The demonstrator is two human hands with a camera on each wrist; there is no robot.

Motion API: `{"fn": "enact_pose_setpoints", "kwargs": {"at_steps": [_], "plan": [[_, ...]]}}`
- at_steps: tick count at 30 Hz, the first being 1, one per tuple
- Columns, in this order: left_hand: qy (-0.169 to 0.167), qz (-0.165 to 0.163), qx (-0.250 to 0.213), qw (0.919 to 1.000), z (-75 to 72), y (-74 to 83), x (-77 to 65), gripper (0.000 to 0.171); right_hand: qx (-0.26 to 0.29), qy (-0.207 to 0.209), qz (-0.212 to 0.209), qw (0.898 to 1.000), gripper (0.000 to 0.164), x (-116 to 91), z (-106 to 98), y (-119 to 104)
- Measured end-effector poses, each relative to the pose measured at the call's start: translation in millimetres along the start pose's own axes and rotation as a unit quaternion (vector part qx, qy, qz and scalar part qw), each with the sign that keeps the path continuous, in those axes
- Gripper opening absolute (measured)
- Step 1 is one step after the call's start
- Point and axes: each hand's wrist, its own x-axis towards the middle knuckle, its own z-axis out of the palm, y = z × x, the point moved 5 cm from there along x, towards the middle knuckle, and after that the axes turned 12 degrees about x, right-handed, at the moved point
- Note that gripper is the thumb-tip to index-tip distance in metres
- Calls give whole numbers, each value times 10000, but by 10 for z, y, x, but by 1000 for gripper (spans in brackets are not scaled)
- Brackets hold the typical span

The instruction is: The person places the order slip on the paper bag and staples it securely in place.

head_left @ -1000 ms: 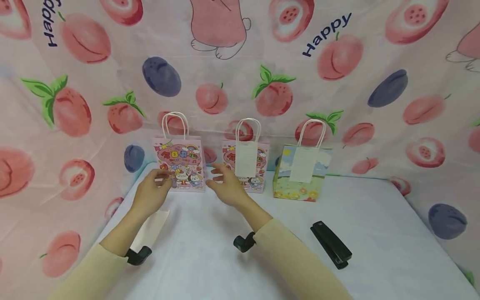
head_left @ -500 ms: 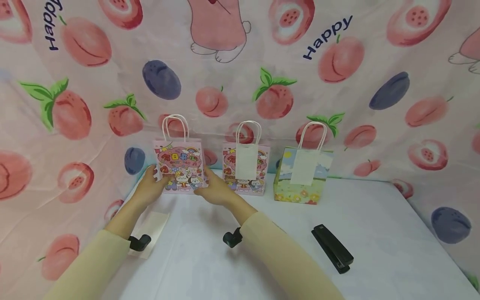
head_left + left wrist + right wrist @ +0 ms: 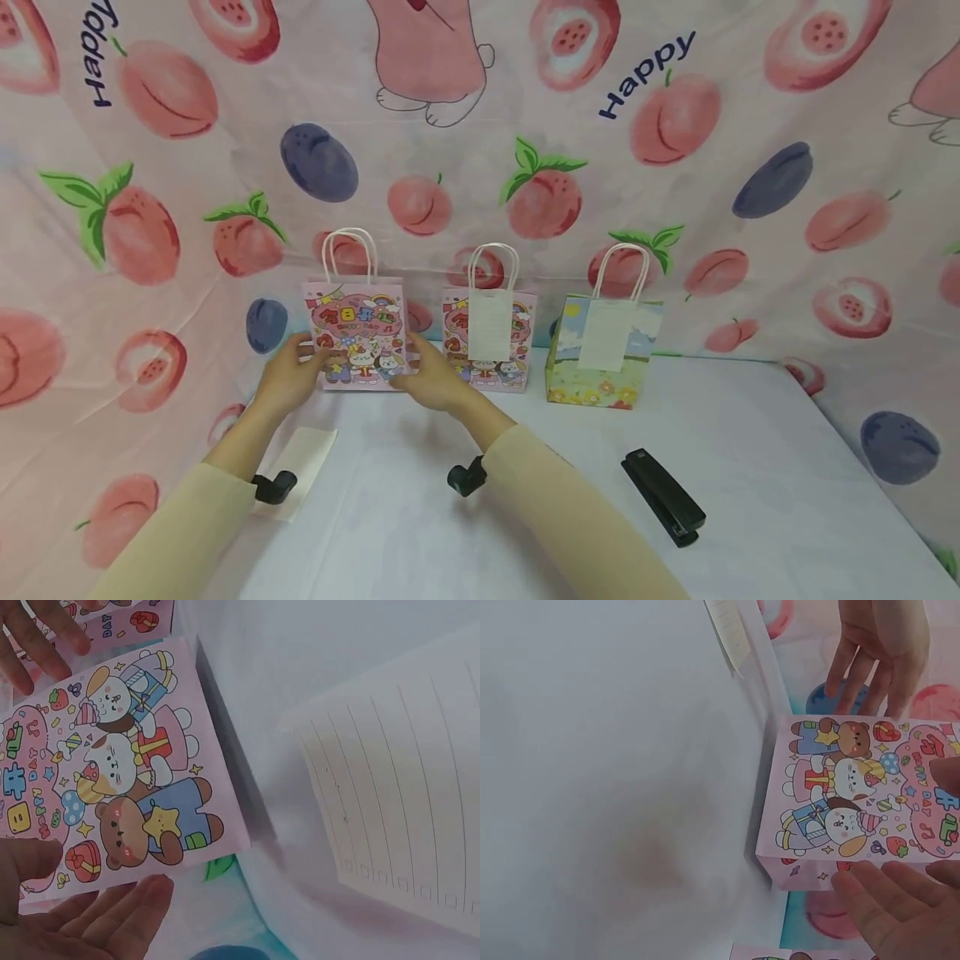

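Observation:
A pink paper gift bag (image 3: pixel 352 329) with white rope handles and cartoon animals stands upright at the back left of the table. My left hand (image 3: pixel 288 372) is at its left side, thumb before the front face and fingers extended along the side. On the opposite side, my right hand (image 3: pixel 433 375) touches the bag with straight fingers, its thumb in front. In the right wrist view the right fingers (image 3: pixel 870 900) lie along the side panel. Close to my left wrist is a lined paper slip (image 3: pixel 390 795), lying on the table.
Another pink gift bag (image 3: pixel 457 358) and a green-blue landscape gift bag (image 3: pixel 596 390) stand to the right, each with a white slip (image 3: pixel 491 325) hanging on its front. A black stapler (image 3: pixel 663 497) lies at the right of the white table (image 3: pixel 757 458). A fruit-print cloth (image 3: pixel 465 150) hangs behind.
Both hands came in to the left pink bag's sides and touched it. In the last half second the bag turned slightly, and the left hand drew a little to the left.

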Motion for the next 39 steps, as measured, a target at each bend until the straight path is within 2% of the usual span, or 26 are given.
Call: {"fn": "enact_pose_setpoints", "kwargs": {"at_steps": [3,7,11,14,23,30,35,39], "plan": [[416,217,252,9986,-63,12,-75,60,4,73,-50,10000,87,-37,-30,-18],[1045,462,437,9925,-146,28,-198,45,56,65,-123,9999,84,-97,-78,-32],[1328,661,305,9885,-184,52,-308,34,151,73,-206,9996,79,-165,-137,-46],[1338,808,71,9877,-197,72,-384,30,212,86,-225,9995,75,-238,-179,-76],[1262,1039,-168,9864,-202,138,-643,25,196,-112,-414,9989,68,-510,-348,-160],[1132,1325,-459,9836,-108,332,-802,21,291,-181,-477,9983,60,-760,-589,-126],[975,1503,-588,9821,16,497,-864,19,350,-112,-473,9982,60,-922,-799,-54],[795,1650,-712,9805,123,655,-905,17,606,-52,-368,9975,61,-1075,-976,-5]]}}
